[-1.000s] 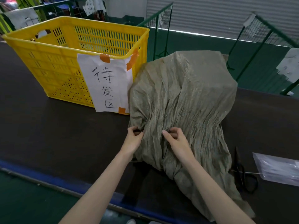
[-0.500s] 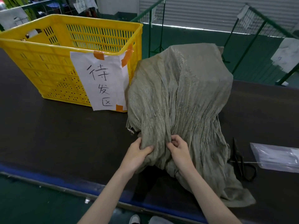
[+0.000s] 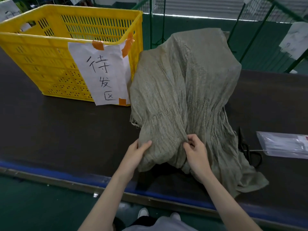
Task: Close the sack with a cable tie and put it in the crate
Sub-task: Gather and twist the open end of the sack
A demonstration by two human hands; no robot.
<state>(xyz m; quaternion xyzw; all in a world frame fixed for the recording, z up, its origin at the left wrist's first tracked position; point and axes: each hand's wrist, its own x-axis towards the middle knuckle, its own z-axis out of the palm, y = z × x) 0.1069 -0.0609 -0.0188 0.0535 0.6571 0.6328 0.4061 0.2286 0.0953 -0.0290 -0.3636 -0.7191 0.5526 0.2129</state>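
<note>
A grey-green woven sack (image 3: 183,84) stands bulging on the dark table, its loose mouth end spilling toward me and to the right. My left hand (image 3: 135,153) grips a gathered fold at the sack's near left edge. My right hand (image 3: 195,151) pinches the bunched fabric just right of that. The yellow slotted crate (image 3: 50,47) stands to the sack's left, touching it, with a handwritten paper sign (image 3: 103,72) taped on its front. A clear plastic bag holding white cable ties (image 3: 285,144) lies at the right.
Black scissors (image 3: 248,150) lie on the table between the sack and the clear bag. The table's blue front edge (image 3: 66,175) runs below my hands. Green railings (image 3: 250,25) stand behind the table. My shoes show on the green floor.
Both hands have drawn nearer to me along the sack, gathering more of its fabric together. The sack's left edge has pulled inward.
</note>
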